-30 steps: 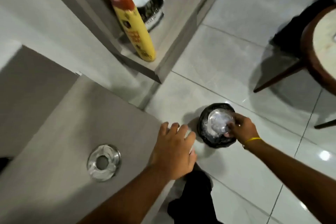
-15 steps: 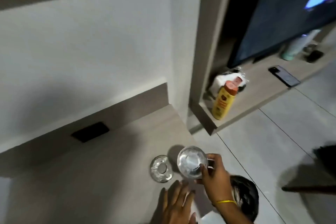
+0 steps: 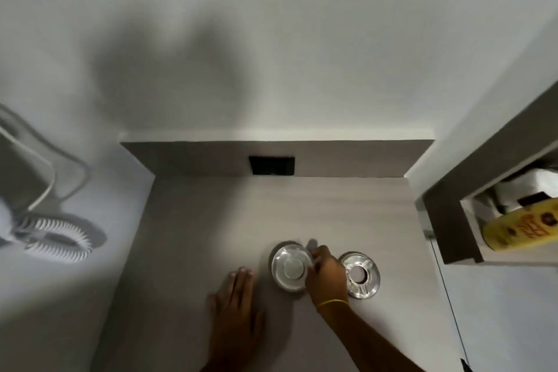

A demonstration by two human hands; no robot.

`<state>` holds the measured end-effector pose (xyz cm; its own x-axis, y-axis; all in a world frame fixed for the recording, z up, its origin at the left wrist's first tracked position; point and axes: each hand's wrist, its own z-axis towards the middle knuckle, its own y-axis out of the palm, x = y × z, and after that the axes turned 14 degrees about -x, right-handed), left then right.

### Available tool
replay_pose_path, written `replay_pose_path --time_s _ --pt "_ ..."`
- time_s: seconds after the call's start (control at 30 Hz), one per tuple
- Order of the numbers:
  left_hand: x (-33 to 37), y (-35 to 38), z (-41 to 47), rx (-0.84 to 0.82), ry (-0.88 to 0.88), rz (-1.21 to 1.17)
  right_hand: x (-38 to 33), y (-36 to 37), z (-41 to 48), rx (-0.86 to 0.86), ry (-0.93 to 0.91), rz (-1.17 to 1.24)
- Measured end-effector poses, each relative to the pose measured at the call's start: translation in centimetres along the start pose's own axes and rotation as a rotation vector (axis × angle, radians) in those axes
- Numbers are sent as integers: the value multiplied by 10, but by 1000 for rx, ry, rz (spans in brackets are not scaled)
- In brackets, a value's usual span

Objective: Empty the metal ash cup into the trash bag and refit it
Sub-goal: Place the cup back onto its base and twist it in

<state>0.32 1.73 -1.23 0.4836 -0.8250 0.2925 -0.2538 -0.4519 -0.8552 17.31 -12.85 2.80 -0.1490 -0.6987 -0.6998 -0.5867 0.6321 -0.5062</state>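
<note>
Grey counter (image 3: 211, 220): right hand (image 3: 327, 276) grips ash cup (image 3: 290, 269); left hand (image 3: 238, 302) flat, seemingly empty.

The right hand (image 3: 327, 276) covers the near right rim of the cup (image 3: 290, 268) and the left edge of the ring (image 3: 359, 275); finger contact with the cup is blurred. The left hand (image 3: 238, 308) is motion-blurred, and its forearm is cut off by the near edge. The yellow can (image 3: 524, 228) is cut off by the right edge; its print is unreadable. The white fan (image 3: 54, 235) is cut off by the left edge. Items behind the can are indistinct.
</note>
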Motion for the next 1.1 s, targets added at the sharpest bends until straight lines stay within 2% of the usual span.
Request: replay_pose_path --time_s 0.17,0.4,0.57,0.63,0.7,0.83,0.97,1.1 --pt "-20 27 3 -9 1 54 -5 11 4 -21 35 -122" --pt "-29 51 7 71 34 116 3 8 6 -42 57 -178" --pt "-31 58 8 134 47 114 22 -30 1 80 -126 -429" --pt "-32 59 8 144 44 118 32 -48 -2 57 -45 -631" --pt "-32 60 7 145 40 127 39 -58 -6 -36 94 -736" --pt "-29 57 9 154 33 137 40 -57 -6 -127 114 -659" --pt "-26 56 7 155 27 144 32 -55 -2 -159 167 -752" --pt "-24 54 5 168 37 132 14 -52 -9 -163 85 -659"
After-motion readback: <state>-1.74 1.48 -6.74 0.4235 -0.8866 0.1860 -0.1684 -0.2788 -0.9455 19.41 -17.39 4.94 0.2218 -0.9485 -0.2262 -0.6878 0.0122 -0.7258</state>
